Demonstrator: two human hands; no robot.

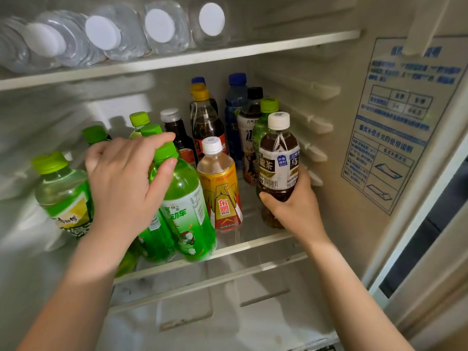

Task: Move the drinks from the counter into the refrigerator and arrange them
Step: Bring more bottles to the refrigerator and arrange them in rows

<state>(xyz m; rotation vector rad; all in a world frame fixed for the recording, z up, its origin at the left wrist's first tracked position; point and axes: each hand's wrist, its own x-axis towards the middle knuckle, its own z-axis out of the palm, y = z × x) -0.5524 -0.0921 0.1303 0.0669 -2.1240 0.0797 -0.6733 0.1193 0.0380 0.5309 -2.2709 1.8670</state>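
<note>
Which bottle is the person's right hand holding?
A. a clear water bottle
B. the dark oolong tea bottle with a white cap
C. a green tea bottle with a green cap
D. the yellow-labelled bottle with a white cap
B: the right hand wraps the lower part of the dark oolong tea bottle, white cap on top.

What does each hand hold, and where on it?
Right hand grips the oolong tea bottle round its lower body. Left hand holds a green tea bottle at its neck.

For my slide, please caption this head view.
Right hand sets oolong tea bottle on fridge shelf; left hand grips green tea bottle.
</note>
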